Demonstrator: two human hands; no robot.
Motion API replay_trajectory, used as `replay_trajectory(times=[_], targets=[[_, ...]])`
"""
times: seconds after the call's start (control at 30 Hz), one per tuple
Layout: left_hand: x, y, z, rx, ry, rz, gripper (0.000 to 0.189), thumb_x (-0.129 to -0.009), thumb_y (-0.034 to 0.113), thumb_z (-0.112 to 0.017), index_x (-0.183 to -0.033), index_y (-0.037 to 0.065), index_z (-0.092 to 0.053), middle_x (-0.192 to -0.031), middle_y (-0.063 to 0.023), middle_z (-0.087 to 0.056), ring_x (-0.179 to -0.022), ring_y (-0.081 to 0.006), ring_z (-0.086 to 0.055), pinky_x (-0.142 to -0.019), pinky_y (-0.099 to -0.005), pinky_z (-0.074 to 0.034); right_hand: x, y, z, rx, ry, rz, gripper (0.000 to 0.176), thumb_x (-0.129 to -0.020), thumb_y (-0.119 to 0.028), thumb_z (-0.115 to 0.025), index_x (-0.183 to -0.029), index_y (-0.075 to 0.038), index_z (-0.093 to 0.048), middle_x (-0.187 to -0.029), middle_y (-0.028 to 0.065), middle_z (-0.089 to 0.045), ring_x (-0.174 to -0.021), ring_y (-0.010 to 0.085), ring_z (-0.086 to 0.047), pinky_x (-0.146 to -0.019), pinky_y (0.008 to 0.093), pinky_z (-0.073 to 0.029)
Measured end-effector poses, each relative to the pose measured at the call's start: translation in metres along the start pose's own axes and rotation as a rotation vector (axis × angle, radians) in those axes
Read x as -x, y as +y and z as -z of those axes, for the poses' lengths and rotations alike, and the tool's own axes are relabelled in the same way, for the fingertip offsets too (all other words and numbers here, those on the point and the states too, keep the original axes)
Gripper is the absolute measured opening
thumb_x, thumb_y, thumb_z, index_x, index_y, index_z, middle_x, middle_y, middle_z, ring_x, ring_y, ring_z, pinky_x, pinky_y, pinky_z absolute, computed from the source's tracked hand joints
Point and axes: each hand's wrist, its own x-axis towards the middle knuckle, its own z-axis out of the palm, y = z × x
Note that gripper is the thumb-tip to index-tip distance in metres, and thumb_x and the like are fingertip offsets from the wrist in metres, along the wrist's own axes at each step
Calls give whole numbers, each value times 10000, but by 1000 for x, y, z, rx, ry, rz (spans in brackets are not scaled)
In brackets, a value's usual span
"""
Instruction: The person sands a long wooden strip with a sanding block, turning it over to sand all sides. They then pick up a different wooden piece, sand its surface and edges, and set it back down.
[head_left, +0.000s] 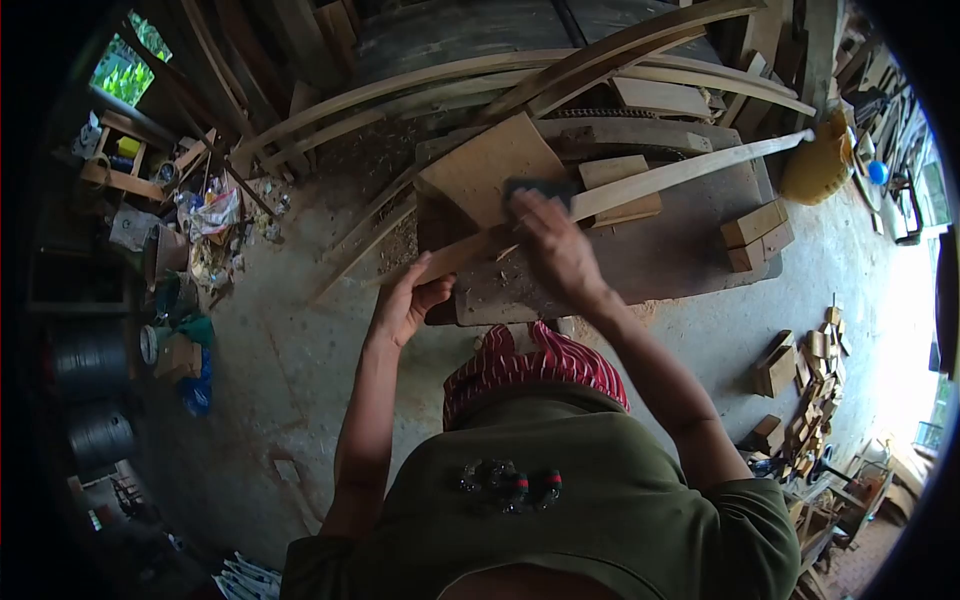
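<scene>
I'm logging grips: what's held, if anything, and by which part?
The left hand holds a wooden strip near its left end; right hand on a dark object, grip unclear.

Toward nine o'clock, the left hand (405, 300) grips a long wooden strip (690, 175) slanting up to two o'clock. Near one o'clock, the right hand (555, 248) holds a dark, blurred block (540, 188) on it. The bench (680, 262) spreads below; wood offcuts (775, 371) lie past three o'clock, barrels (97, 436) between eight and nine.
</scene>
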Motion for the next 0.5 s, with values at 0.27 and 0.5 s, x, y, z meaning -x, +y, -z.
replay_trajectory(times=[0.27, 0.5], targets=[[-29, -14, 9, 6, 124, -32, 469, -948, 333, -653, -1257, -12, -578, -1061, -169, -687, -880, -212, -710, -772, -276, -606, 17, 29, 0, -29, -9, -30, 499, -926, -105, -477, -1421, -40, -463, -1492, 153, -433, -1413, 337, -355, -1171, 480, -241], [-71, -51, 14, 209, 38, -180, 419, -948, 330, -652, -1237, 29, -619, -1058, -143, -681, -849, -202, -703, -738, -310, -628, 15, 55, -15, 144, -78, 89, 470, -1027, -240, -403, -1440, -19, -440, -1493, 170, -432, -1405, 341, -361, -1152, 515, -236]])
